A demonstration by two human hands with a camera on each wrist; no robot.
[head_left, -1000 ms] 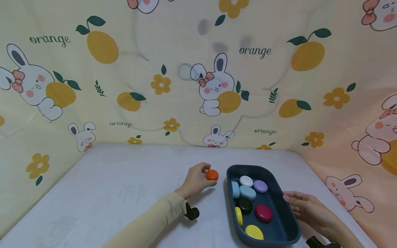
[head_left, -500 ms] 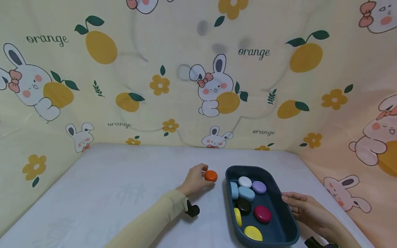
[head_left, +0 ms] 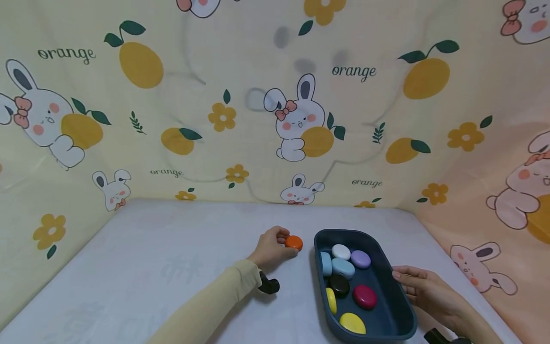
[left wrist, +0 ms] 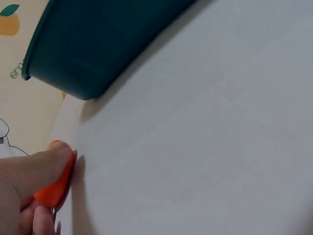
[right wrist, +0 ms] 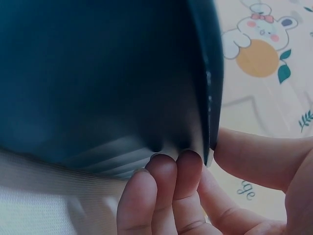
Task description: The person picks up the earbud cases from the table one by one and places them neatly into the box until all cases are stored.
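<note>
My left hand (head_left: 270, 249) pinches a glossy orange rounded disc (head_left: 294, 243) between thumb and fingers, just left of the tray. In the left wrist view the disc (left wrist: 57, 186) stands on edge close to the white surface, its shadow beside it. My right hand (head_left: 429, 292) grips the right rim of a dark blue tray (head_left: 388, 310). The right wrist view has the thumb (right wrist: 259, 156) at the rim and curled fingertips (right wrist: 163, 169) against the outer wall. Inside the tray lie similar rounded pieces: white (head_left: 341, 252), purple (head_left: 361, 259), light blue (head_left: 343, 268), black (head_left: 339, 285), crimson (head_left: 365, 296) and yellow (head_left: 352, 323).
A white cloth-like surface (head_left: 172, 277) spreads left of the tray. Behind and at both sides rises a printed curtain (head_left: 258, 62) with rabbits and oranges. A black wrist device (head_left: 269, 285) sits under the left cuff, another (head_left: 442, 337) at the right wrist.
My left wrist has shifted slightly right and forward, with the orange disc staying nearly in place. The right hand and the tray look unchanged.
</note>
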